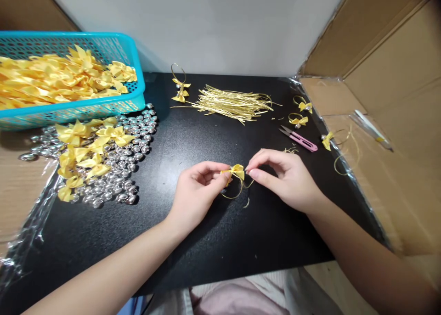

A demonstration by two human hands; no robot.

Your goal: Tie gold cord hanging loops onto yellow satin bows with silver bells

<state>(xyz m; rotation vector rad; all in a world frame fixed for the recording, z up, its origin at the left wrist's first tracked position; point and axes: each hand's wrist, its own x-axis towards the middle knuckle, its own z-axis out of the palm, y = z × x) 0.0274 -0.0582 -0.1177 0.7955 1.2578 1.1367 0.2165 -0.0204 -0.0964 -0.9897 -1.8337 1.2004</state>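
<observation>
Clock datum: the held yellow bow point(237, 170) at centre, 12 toward the white wall point(213, 25).
Yellow bow: over the black tabletop point(172, 140), between the two hands, with a gold cord loop point(233, 198) extending toward 6.
Left grip point(198, 186): bare hand at 9, thumb and forefinger pinched together on the bow.
Right grip point(289, 177): bare hand at 3, thumb and forefinger nearly meeting just beside the bow; whether they have hold of the cord's end cannot be told.
Cord stock: gold cords point(234, 104), one loose bundle, at 12.
Looped pieces: bow pieces point(181, 94) at 11; others between 1 and 3.
Cutting tool: pink snips point(305, 142), at 2.
Container: turquoise basket point(138, 104), at 10, heaped with ribbon bows point(51, 81).
Beads: silver beads point(117, 184), spread at 9, several loose bows point(117, 136) on top.
Side panel: cardboard point(409, 182), at 3, bearing a slim white tool point(372, 129).
</observation>
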